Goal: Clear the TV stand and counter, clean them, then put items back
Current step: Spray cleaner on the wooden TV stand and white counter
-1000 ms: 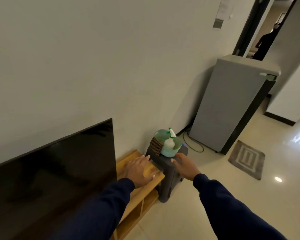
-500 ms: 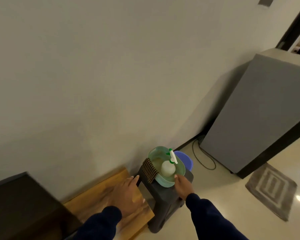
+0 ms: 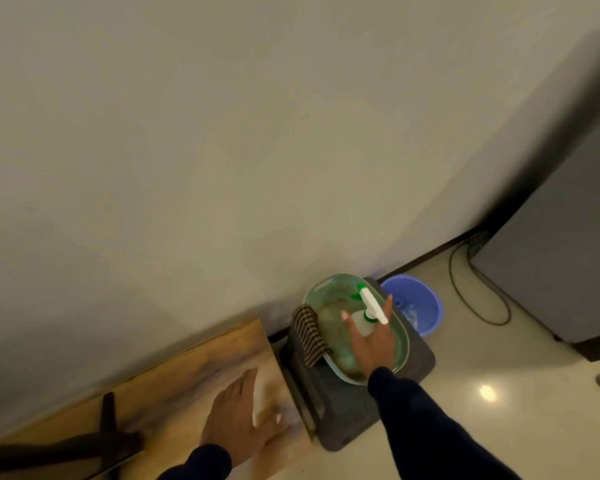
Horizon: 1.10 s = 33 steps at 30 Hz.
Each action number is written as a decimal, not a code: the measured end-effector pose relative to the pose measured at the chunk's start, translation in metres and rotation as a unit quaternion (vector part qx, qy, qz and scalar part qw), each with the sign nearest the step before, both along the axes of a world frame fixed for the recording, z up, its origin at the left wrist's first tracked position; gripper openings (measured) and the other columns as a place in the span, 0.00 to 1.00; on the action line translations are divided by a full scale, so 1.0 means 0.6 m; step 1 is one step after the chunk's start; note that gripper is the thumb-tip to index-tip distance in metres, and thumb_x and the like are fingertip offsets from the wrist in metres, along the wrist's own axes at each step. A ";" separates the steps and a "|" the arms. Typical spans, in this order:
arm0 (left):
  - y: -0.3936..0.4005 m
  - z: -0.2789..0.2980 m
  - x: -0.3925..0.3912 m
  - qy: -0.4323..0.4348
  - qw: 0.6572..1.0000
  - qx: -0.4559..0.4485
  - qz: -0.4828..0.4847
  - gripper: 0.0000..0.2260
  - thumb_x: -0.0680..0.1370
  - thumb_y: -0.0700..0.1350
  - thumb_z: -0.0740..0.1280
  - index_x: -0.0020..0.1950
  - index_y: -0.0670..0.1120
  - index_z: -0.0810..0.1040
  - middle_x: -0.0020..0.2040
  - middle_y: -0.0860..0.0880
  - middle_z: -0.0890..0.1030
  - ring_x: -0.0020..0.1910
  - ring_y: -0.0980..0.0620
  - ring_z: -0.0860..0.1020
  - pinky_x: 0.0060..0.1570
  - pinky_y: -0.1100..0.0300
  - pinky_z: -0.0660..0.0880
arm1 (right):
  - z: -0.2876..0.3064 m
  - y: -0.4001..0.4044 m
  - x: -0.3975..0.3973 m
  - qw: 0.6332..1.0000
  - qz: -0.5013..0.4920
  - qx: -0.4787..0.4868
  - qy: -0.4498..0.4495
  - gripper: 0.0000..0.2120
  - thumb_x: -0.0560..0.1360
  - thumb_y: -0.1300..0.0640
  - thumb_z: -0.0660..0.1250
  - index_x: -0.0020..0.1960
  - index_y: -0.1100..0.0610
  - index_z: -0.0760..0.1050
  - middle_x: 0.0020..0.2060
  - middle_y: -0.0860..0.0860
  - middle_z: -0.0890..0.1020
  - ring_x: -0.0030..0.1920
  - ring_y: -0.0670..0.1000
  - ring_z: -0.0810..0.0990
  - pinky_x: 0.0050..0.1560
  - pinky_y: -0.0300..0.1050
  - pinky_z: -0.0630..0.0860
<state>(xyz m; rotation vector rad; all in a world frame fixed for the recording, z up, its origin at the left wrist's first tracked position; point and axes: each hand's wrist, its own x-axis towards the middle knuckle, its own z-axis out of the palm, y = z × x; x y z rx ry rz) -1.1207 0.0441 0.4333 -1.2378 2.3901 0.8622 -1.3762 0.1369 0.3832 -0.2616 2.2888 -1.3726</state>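
Note:
A green plastic basket [image 3: 400, 344] sits on a dark grey stool [image 3: 343, 414] at the right end of the wooden TV stand [image 3: 174, 386]. Inside stands a white spray bottle [image 3: 369, 308] with a green collar. A brown striped cloth [image 3: 309, 336] hangs over the basket's left rim. My right hand [image 3: 369, 339] reaches into the basket, fingers spread around the bottle's body, not visibly closed on it. My left hand [image 3: 241, 422] lies flat and open on the stand's top near its right end.
A blue bucket [image 3: 416, 306] stands on the floor behind the stool, by the wall. A grey fridge [image 3: 565, 258] is at the right, with a black cable [image 3: 478, 289] looping on the tiles. The TV's black foot [image 3: 94, 441] rests on the stand at lower left.
My view has dropped closer to the stool. My right hand moved from the basket's near rim into the basket, onto the spray bottle. The left hand stays on the stand.

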 end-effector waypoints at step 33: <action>0.110 -0.152 0.280 -0.145 0.985 0.020 0.090 0.39 0.79 0.62 0.64 0.82 0.48 0.49 0.82 0.43 0.50 0.80 0.38 0.52 0.75 0.39 0.58 | 0.106 0.057 0.227 0.908 0.399 -0.103 0.081 0.06 0.73 0.65 0.75 0.46 0.55 0.83 0.37 0.50 0.85 0.37 0.46 0.82 0.39 0.35 0.76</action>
